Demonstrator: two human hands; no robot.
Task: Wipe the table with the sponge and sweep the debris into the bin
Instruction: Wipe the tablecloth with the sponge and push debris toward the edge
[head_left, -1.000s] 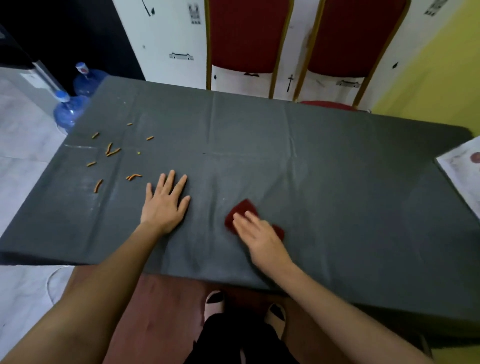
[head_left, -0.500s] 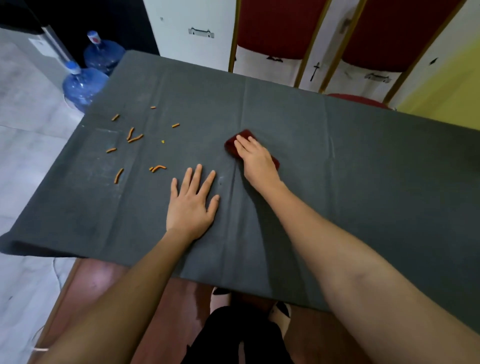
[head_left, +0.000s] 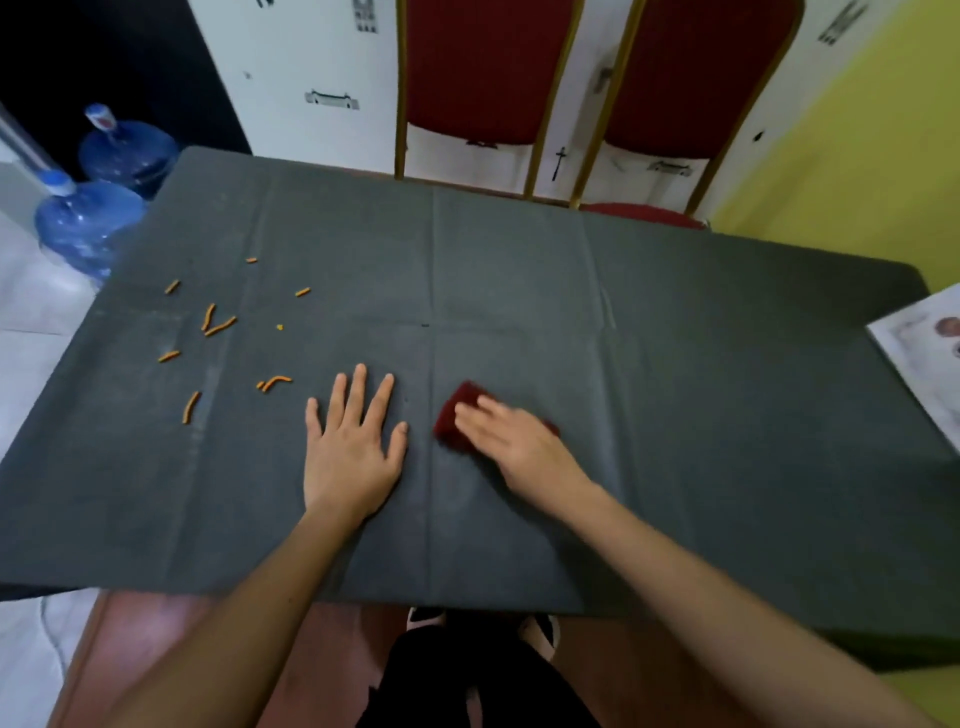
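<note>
Table: the table (head_left: 675, 415) was covered by a dark grey cloth with fold lines running across it and from front to back.
Sponge: a dark red sponge (head_left: 454, 415) lay flat on the cloth, near the front middle of the table; only its left part was visible, the rest was under the hand.
Right hand: the right hand (head_left: 511, 441) pressed flat on top of the sponge, fingers stretched out over it and not curled around it; the hand was blurred.
Left hand: the left hand (head_left: 350, 449) rested flat on the cloth, palm down, fingers spread, holding nothing; it was just beside the sponge, to its left, with a narrow strip of cloth between them.
Debris: small orange pieces (head_left: 218, 325), thin and a little curved, were scattered on the left part of the table, well apart from the sponge; the nearest piece (head_left: 275, 383) lay near the fingertips of the left hand.
Bin: not visible in this view.
Chairs: two chairs with dark red backs (head_left: 483, 73) and golden frames stood behind the far edge of the table.
Bottles: two big blue water bottles (head_left: 88, 223) stood on the floor at the far left corner of the table.
Paper: a white printed sheet (head_left: 924, 353) lay at the right edge of the table; its print was too blurred to read.
Writing: the white wall (head_left: 311, 78) behind the chairs had small black drawings, but no readable words or brand names.
</note>
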